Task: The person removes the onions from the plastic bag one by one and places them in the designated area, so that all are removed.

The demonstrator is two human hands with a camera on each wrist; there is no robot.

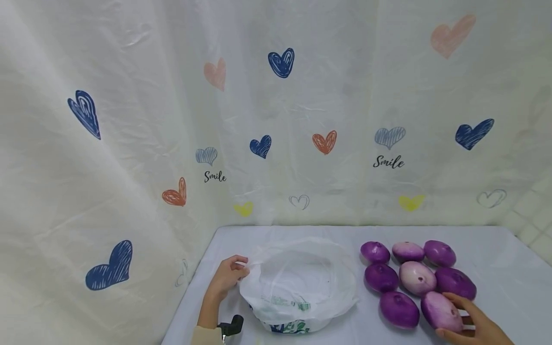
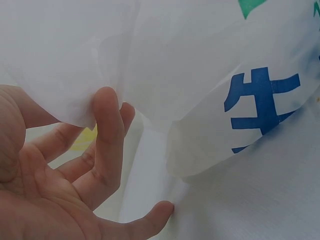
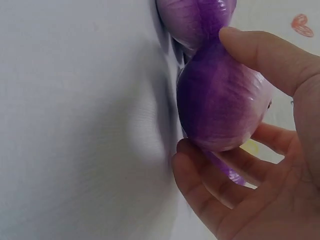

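A white plastic bag (image 1: 297,314) with green and blue print stands on the table, its wide mouth facing up. At its left edge my left hand (image 1: 226,279) pinches the thin rim between thumb and fingers; the bag's film (image 2: 165,55) covers part of the thumb in the left wrist view. On the right, my right hand (image 1: 474,322) grips a pale purple onion (image 1: 441,310), thumb on one side and fingers curled under the other. In the right wrist view this onion (image 3: 220,100) is close against the table, with another onion (image 3: 197,17) beside it.
Several other purple onions (image 1: 417,278) sit in a close group just behind and left of the held one. A white cloth covers the table (image 1: 496,254). Behind it hangs a pale curtain (image 1: 345,96) with printed hearts. A black device (image 1: 233,326) is at the left wrist.
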